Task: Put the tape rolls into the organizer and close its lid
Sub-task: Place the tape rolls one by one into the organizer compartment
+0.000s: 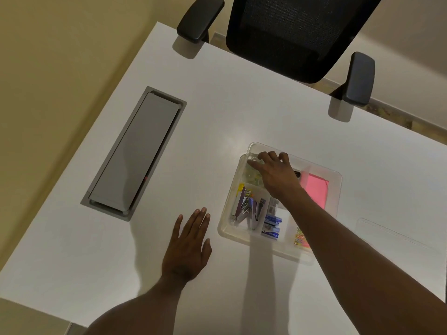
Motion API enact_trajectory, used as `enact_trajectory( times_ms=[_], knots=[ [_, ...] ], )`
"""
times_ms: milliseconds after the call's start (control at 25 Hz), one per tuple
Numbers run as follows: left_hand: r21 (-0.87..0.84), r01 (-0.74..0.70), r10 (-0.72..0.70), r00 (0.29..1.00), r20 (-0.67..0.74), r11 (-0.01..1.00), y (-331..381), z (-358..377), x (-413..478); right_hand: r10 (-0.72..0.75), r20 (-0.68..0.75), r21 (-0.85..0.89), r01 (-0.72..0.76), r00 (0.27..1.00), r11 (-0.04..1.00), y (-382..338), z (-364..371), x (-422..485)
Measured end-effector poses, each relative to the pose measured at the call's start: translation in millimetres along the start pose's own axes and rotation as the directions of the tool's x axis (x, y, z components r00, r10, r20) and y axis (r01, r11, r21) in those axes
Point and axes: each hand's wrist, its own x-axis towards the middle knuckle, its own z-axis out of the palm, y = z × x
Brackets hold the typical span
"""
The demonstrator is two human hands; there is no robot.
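A clear plastic organizer (335, 175) stands on the white desk, right of centre, with its top uncovered. My right hand (275, 171) reaches into its far left compartment, fingers curled on a clear tape roll (254, 158). More clear tape rolls (251, 176) lie in that same compartment, just below the fingers. My left hand (187, 247) rests flat on the desk left of the organizer, fingers apart, holding nothing. The transparent lid (387, 234) lies on the desk to the right of the organizer, barely visible.
Inside the organizer are staplers (249, 209), blue staple boxes (272, 226) and pink sticky notes (315, 192). A grey cable hatch (135, 153) is set into the desk at left. A black office chair (292, 37) stands at the far edge.
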Motion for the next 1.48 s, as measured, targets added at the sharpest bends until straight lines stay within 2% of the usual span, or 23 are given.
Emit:
enact_trajectory(
  times_ms=[240,480,760,1000,1160,1240,1360,1480],
  knots=[
    [0.001,0.003,-0.003,1.0,0.013,1.0,0,-1,1,0.02,0.0,-0.027,-0.02,1.0,0.999,-2,1,3],
    [-0.008,-0.001,0.001,1.0,0.0,1.0,0,-1,0,-0.081,0.014,-0.125,0.082,0.997,0.989,6,-3,15],
    [0.002,-0.01,0.01,0.999,-0.039,1.0,-1,3,0,-0.246,-0.093,-0.241,0.218,0.965,0.946,18,-3,24],
    [0.002,0.003,-0.003,0.999,-0.033,1.0,-2,6,1,-0.236,-0.008,-0.213,0.229,0.972,0.95,25,-8,20],
    [-0.008,0.005,-0.005,1.0,-0.023,1.0,-2,6,0,-0.218,-0.047,-0.135,0.21,0.975,0.968,24,-6,20],
    [-0.007,0.008,-0.008,1.0,-0.017,1.0,-3,5,0,-0.257,-0.052,-0.076,0.253,0.965,0.964,23,-4,20],
    [-0.007,0.009,-0.009,1.0,-0.011,1.0,-1,4,0,-0.363,0.054,-0.028,0.365,0.93,0.93,23,-7,20],
    [0.001,0.012,-0.012,1.0,-0.01,1.0,-2,4,0,-0.389,0.116,-0.014,0.394,0.914,0.919,22,-7,20]
  ],
)
